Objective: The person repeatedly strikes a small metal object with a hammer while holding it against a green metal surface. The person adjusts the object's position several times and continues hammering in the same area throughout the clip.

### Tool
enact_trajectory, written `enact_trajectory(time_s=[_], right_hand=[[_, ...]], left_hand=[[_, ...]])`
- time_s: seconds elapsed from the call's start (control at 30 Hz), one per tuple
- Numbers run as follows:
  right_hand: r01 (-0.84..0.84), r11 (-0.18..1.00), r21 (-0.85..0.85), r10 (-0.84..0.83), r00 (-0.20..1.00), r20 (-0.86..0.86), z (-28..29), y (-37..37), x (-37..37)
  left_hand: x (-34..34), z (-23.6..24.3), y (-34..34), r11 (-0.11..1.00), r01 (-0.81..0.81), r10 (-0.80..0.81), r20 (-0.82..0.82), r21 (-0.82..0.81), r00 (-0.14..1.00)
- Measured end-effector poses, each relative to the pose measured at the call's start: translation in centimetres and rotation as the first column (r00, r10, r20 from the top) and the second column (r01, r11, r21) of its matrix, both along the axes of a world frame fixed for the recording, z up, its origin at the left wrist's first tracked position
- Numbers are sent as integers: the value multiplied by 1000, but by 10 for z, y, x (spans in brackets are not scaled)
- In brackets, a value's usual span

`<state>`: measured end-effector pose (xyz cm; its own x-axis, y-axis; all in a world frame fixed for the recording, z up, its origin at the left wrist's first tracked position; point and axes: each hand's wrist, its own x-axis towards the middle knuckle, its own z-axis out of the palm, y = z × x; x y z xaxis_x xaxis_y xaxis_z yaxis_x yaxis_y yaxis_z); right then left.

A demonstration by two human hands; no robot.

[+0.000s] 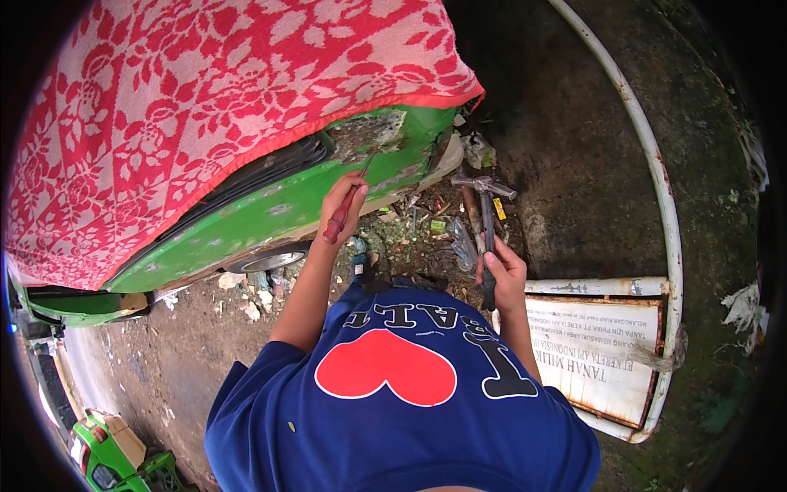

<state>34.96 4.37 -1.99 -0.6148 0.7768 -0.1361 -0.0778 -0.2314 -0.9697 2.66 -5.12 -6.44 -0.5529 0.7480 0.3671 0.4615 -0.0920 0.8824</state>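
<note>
At ten o'clock from centre, the left hand (344,197) is clamped round a red-handled screwdriver (337,223), tip toward the green car (270,215); at three, the right hand (507,276) grips a black-handled hammer (489,217), head toward twelve.

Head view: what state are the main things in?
Slim red-handled metal tool, gripped in left hand
Dark-handled metal hammer, gripped in right hand
Green metal car, partly covered, paint patchy
Red-and-pink floral cloth, draped over it
Curved white metal pipe, rust-spotted
White rectangular sign, rusty-edged
</note>
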Motion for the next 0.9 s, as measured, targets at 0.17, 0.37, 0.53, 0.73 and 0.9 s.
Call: enact_trajectory(time_s=[0.17, 0.37, 0.53, 0.73, 0.9], right_hand=[[29, 1000, 7, -29, 999, 27, 2, -4, -2], [32, 999, -8, -31, 999, 33, 3, -7, 1], [22, 1000, -21, -21, 999, 27, 1, -8, 5], [52, 998, 20, -52, 998, 32, -1, -10, 5], [10, 1000, -1, -10, 999, 30, 0, -11, 7]], left_hand=[[-10, 14, -5, 995, 60, -70, -122, -83, 990], [-10, 16, -14, 986, 36, -71, -214, -164, 974], [-2, 22, -10, 992, 27, -48, -166, -122, 985], [-1, 16, -9, 992, 21, -33, -96, -121, 995], [-1, 15, -7, 991, 14, -25, -79, -136, 997]])
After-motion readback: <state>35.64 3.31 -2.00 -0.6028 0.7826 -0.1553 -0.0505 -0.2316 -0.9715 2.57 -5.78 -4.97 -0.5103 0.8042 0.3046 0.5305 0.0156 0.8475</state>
